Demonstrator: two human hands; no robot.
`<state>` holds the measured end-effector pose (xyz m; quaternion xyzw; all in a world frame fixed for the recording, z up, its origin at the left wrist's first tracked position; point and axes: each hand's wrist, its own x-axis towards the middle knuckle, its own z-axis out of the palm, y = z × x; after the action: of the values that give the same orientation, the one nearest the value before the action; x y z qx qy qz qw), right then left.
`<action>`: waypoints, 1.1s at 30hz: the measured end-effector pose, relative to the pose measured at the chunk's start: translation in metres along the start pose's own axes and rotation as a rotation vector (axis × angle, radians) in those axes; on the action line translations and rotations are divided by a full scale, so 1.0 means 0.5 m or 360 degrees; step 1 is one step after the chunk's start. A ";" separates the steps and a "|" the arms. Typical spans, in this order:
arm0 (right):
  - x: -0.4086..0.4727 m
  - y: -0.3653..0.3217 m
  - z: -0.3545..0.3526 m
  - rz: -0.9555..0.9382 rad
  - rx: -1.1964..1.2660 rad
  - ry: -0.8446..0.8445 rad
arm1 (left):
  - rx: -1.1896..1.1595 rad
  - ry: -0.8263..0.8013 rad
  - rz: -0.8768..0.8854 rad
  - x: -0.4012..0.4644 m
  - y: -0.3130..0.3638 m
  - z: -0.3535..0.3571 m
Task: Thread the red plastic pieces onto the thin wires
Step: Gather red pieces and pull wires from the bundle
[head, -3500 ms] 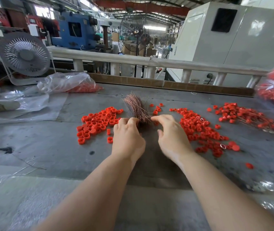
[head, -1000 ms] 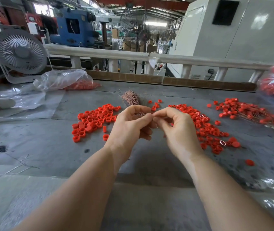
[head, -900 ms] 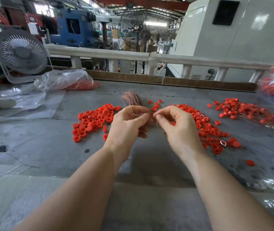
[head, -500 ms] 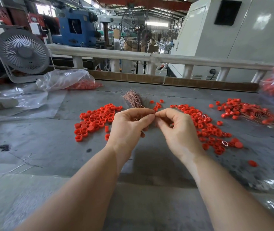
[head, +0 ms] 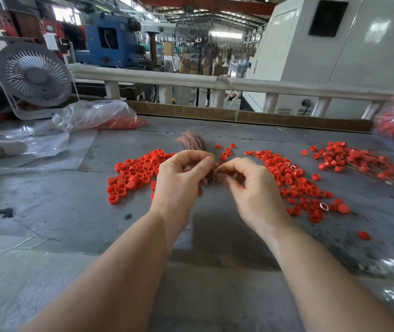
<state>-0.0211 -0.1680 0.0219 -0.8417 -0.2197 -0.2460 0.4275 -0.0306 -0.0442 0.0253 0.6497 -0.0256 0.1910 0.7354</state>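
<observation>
The left hand (head: 179,180) grips the bundle of thin wires (head: 192,141) just above the table (head: 71,212); the right hand (head: 251,188) pinches at one wire end. Red caps (head: 133,176) lie left and right of the bundle. Loosening the left hand's hold could spill wires among the caps

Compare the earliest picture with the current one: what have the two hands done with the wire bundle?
Both hands rose off the table. The left hand now grips the copper wire bundle, lifted at its near end. The right hand has come in beside it, its fingers pinching at wire ends; whether it holds a single strand is too fine to tell. The red piles on the table stayed put.
</observation>
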 end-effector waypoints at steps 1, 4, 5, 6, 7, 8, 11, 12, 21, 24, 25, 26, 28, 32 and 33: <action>0.000 0.002 0.001 0.0021 -0.0035 -0.0006 | -0.0049 0.0042 -0.0020 0.002 0.000 -0.001; -0.001 0.010 0.002 0.0097 -0.0139 0.0006 | -0.0264 0.0111 -0.0067 0.005 0.003 -0.004; -0.001 0.013 0.001 0.0117 -0.0164 0.0017 | -0.0333 0.0119 -0.0072 0.005 0.005 -0.005; -0.001 0.015 0.000 0.0133 -0.0190 0.0029 | -0.0389 0.0127 -0.0076 0.006 0.006 -0.005; -0.001 0.016 0.000 0.0146 -0.0218 0.0039 | -0.0436 0.0139 -0.0082 0.006 0.007 -0.005; -0.001 0.017 -0.001 0.0159 -0.0242 0.0048 | -0.0479 0.0158 -0.0093 0.006 0.008 -0.005; -0.001 0.021 -0.003 0.0230 -0.0295 0.0072 | -0.0636 0.0241 -0.0129 0.010 0.011 -0.009; -0.001 0.023 -0.004 0.0266 -0.0321 0.0078 | -0.0696 0.0262 -0.0140 0.011 0.011 -0.011; -0.003 0.030 -0.011 0.0501 -0.0502 -0.0015 | -0.0984 0.0163 -0.0189 0.016 0.017 -0.009; -0.003 0.034 -0.009 0.0613 -0.0552 -0.0130 | -0.1115 0.0166 -0.0178 0.018 0.022 -0.016; -0.003 0.035 -0.009 0.0633 -0.0569 -0.0147 | -0.1156 0.0186 -0.0183 0.019 0.023 -0.020; -0.003 0.035 -0.009 0.0643 -0.0580 -0.0150 | -0.1193 0.0213 -0.0191 0.020 0.023 -0.023; -0.003 0.035 -0.009 0.0663 -0.0578 -0.0137 | -0.1255 0.0275 -0.0218 0.024 0.023 -0.030; -0.002 0.039 -0.009 0.0689 -0.0564 -0.0122 | -0.1391 0.0419 -0.0286 0.030 0.021 -0.044; -0.002 0.039 -0.009 0.0686 -0.0562 -0.0114 | -0.1434 0.0458 -0.0294 0.031 0.021 -0.047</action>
<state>-0.0116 -0.1825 0.0114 -0.9386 -0.0043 -0.1540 0.3088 -0.0243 -0.0168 0.0359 0.2328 0.0539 0.1827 0.9537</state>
